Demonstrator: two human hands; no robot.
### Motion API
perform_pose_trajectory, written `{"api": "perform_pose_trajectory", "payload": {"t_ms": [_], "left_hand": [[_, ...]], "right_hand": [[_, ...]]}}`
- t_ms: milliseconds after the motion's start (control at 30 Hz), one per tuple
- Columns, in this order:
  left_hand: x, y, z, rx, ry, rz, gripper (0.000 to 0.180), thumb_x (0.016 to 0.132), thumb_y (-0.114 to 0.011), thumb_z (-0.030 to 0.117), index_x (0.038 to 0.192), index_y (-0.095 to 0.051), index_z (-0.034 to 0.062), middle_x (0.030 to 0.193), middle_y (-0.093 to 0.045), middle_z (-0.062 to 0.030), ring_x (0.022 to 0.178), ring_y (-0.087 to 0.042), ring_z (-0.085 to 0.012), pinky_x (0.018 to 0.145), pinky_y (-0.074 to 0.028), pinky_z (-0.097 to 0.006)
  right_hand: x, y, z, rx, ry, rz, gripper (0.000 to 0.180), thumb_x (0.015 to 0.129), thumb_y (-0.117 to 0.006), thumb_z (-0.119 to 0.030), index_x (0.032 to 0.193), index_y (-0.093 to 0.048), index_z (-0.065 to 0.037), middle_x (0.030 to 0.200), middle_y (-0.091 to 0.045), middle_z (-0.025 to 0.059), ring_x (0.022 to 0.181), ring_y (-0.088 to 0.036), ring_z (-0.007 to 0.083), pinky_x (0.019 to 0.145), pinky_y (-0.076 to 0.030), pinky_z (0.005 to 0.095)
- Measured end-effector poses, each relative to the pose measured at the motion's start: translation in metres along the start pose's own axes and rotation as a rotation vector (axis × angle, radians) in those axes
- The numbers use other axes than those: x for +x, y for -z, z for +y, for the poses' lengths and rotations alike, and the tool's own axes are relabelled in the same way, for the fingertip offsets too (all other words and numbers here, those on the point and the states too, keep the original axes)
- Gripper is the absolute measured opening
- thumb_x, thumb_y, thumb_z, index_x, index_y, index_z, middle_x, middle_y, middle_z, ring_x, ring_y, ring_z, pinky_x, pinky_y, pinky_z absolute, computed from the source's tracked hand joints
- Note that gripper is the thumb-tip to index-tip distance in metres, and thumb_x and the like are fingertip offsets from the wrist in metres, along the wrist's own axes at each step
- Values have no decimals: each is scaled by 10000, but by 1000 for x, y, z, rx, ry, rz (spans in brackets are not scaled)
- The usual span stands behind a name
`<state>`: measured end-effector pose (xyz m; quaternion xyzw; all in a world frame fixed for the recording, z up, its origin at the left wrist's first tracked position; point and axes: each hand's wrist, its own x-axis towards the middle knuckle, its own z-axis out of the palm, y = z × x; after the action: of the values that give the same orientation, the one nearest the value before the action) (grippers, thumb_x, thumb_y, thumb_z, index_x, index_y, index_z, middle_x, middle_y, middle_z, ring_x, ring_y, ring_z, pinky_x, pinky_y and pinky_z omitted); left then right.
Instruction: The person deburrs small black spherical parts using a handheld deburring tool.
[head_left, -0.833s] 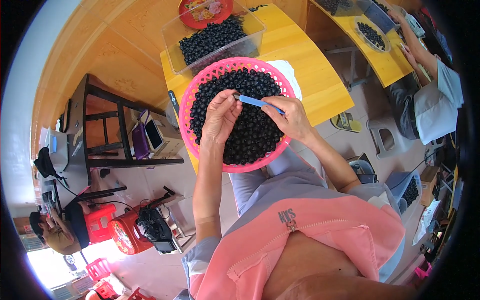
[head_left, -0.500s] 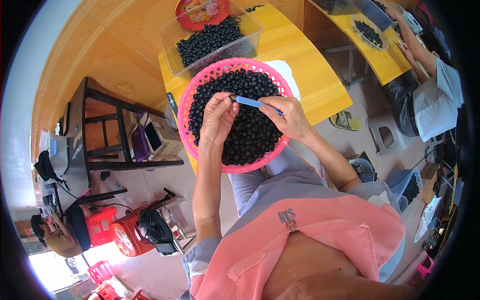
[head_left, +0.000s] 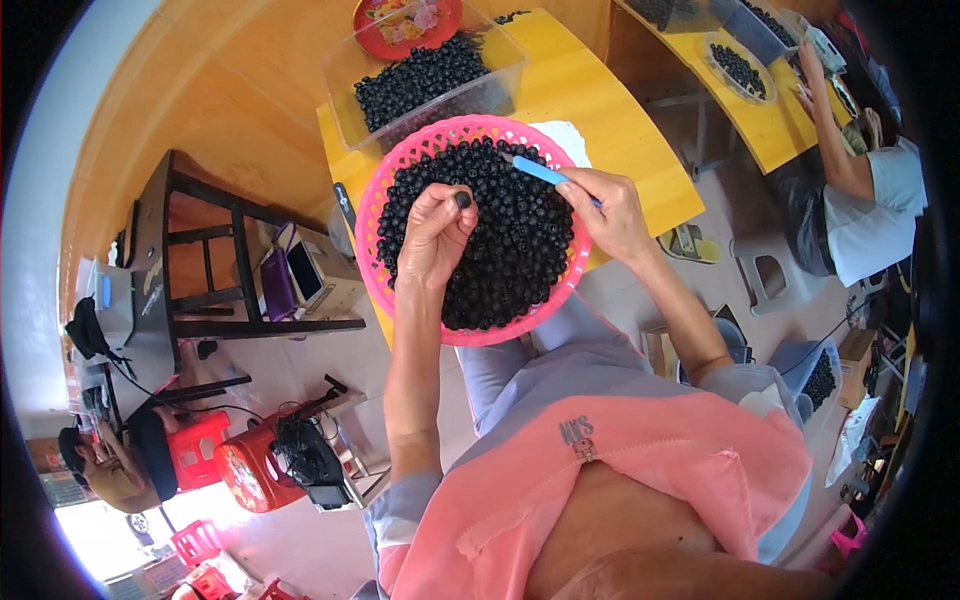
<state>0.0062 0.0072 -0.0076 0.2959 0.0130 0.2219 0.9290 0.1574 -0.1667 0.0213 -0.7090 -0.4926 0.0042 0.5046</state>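
Head view: a pink basket [head_left: 372,232] full of dark round berries [head_left: 510,250] sits on the person's lap, its far rim against the near edge of a yellow table [head_left: 610,120]. The left hand [head_left: 432,240] hovers over the left half of the basket, fingers curled together and pinching one berry [head_left: 462,199] between thumb and fingertips, lifted just above the heap. The right hand [head_left: 612,210] rests at the basket's right rim, its fingers pressed around a thin blue tool [head_left: 535,169] whose tip points left and far over the berries. Just beyond the basket on the table stands a clear tub [head_left: 500,70] also holding berries, and beyond that, at the far edge, a red plate [head_left: 400,25]. A white cloth [head_left: 565,140] shows between the basket and the table on the right.

Left of the table stands a dark stool [head_left: 200,260], with a small box [head_left: 320,270] on the floor just beside it. Near left, a red container [head_left: 250,470] sits by a black bag [head_left: 310,460], and another person [head_left: 110,470] sits low at the left edge. Far right, a second yellow table [head_left: 760,130] carries a tray of berries [head_left: 745,68], and another person's arm [head_left: 830,140] reaches to it. A grey stool [head_left: 765,270] stands on the floor between the two tables. The person's pink apron [head_left: 620,470] fills the near foreground.
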Motion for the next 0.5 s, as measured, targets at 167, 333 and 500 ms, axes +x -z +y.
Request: {"api": "perform_pose_trajectory", "payload": {"t_ms": [167,333,500], "left_hand": [[4,-1,-1,6,11,35,70,814,-607,44,881,-591,30,874,-605,-72,751,-575,-132,693,-493,-235],[4,-3,-2,24,4,78,76,825,-588,34,901,-588,30,887,-617,-76,765,-594,-129,714,-514,-237],[2,-2,-3,13,0,99,82,826,-583,28,908,-589,30,888,-621,-78,764,-603,-136,718,-520,-245]], "right_hand": [[-5,-11,-4,95,-44,-67,172,819,-598,-164,871,-631,-3,701,-613,143,583,-599,265,524,-450,334],[-7,-16,-15,127,18,-64,159,821,-593,-146,878,-633,-3,714,-622,143,591,-603,273,519,-453,329],[-8,-22,-19,135,34,-104,168,816,-603,-151,870,-627,7,746,-630,152,628,-615,289,527,-465,343]]}}
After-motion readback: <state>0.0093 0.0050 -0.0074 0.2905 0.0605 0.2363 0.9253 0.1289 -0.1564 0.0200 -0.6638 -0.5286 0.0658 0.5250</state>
